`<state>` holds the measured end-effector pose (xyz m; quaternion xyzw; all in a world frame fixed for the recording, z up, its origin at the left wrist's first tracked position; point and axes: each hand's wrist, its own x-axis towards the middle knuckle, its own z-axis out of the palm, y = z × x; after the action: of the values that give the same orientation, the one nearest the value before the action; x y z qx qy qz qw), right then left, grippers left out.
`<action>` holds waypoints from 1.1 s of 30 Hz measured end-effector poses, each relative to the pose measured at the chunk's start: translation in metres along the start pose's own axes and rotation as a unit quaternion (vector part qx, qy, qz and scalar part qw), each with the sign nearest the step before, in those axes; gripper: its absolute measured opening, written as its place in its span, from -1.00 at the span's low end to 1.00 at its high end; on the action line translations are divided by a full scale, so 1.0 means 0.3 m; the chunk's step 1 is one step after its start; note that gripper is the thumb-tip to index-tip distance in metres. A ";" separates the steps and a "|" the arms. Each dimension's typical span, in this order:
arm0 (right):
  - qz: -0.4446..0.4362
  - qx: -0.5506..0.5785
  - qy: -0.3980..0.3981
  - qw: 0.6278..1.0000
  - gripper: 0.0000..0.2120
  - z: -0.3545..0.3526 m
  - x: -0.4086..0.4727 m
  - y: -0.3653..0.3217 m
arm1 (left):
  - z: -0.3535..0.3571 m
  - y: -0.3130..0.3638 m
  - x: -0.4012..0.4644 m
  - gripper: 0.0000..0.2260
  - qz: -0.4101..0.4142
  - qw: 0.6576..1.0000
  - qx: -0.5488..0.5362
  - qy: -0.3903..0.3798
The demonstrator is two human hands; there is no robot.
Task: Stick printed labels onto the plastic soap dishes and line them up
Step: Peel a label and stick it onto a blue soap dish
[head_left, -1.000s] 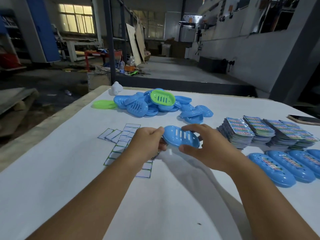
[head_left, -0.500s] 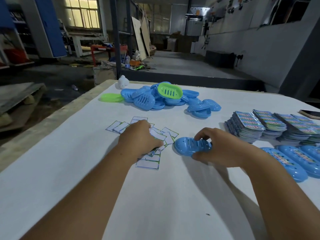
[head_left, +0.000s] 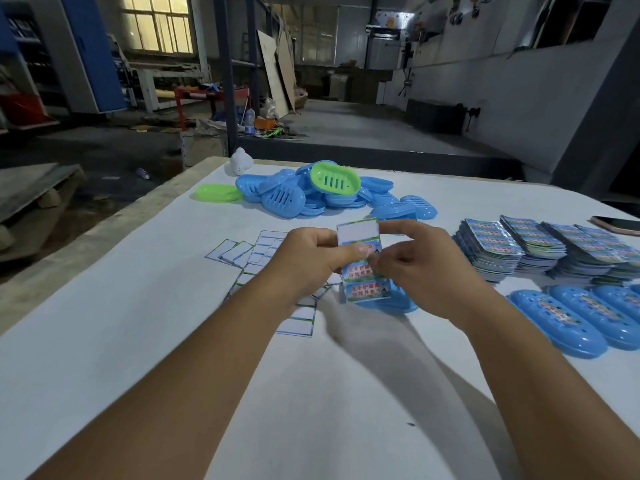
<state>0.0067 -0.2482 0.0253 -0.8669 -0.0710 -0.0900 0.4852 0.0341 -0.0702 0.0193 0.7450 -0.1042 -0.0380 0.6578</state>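
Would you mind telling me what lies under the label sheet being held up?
A blue soap dish lies on the table beneath the label sheet; the sheet and right hand cover most of it.

Premises: small factory or packing workshop, industrial hall. Evidence: bare concrete floor (head_left: 346, 123), grimy grey walls, steel column (head_left: 227, 81), large grey machine (head_left: 388, 39) at far end. Board sheets (head_left: 277, 74) leaning against column area, litter and scraps at base. Wooden pallet (head_left: 31, 195) on floor at left. Large tabletop (head_left: 138, 341) under white covering, set up for batch work: heap of plastic soap dishes (head_left: 311, 195), stacks of printed label sheets (head_left: 540, 247), row of labelled dishes (head_left: 571, 317). Lit window (head_left: 156, 24) at rear left.
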 end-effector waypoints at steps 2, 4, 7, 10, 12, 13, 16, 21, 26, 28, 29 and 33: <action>0.000 0.010 0.030 0.999 -0.75 -0.014 0.008 0.009 | -0.013 -0.003 0.007 -0.90 0.001 0.999 0.027 0.020; 0.002 0.014 0.039 0.999 -0.77 -0.022 0.012 0.013 | -0.024 -0.004 0.010 -0.87 0.000 0.999 0.044 0.030; 0.009 0.017 0.033 0.999 -0.77 -0.022 0.016 0.021 | -0.022 0.000 0.001 -0.84 0.008 0.997 0.072 0.025; 0.015 0.007 0.034 0.999 -0.73 -0.021 0.019 0.031 | -0.021 0.000 0.002 -0.84 0.018 0.996 0.088 0.024; 0.024 0.000 0.038 0.999 -0.70 -0.022 0.021 0.035 | -0.020 -0.004 0.004 -0.83 0.024 0.995 0.097 0.020; 0.031 -0.005 0.045 0.998 -0.69 -0.021 0.022 0.036 | -0.019 -0.008 0.004 -0.83 0.027 0.994 0.100 0.018; 0.020 -0.081 0.099 0.992 -0.75 -0.017 0.022 0.039 | -0.011 -0.018 0.004 -0.85 0.039 0.994 0.099 0.013; -0.036 -0.101 0.062 0.992 -0.78 -0.004 0.000 0.017 | 0.005 -0.029 0.005 -0.86 0.081 0.989 0.125 0.002; -0.013 -0.104 0.065 0.992 -0.84 -0.005 0.003 0.011 | 0.012 -0.033 0.003 -0.86 0.097 0.986 0.139 0.002; 0.001 -0.117 0.063 0.991 -0.82 -0.006 0.009 0.015 | 0.015 -0.037 0.005 -0.88 0.094 0.984 0.153 0.021; 0.006 -0.122 0.064 0.990 -0.81 -0.007 0.011 0.018 | 0.015 -0.039 0.007 -0.89 0.092 0.983 0.158 0.033; 0.020 -0.110 0.079 0.991 -0.77 -0.017 0.016 0.028 | 0.009 -0.040 0.009 -0.88 0.079 0.976 0.184 0.086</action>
<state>0.0127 -0.2567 0.0221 -0.9063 -0.0045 -0.1556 0.3930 0.0375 -0.0721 0.0074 0.8434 -0.1108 0.0981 0.5166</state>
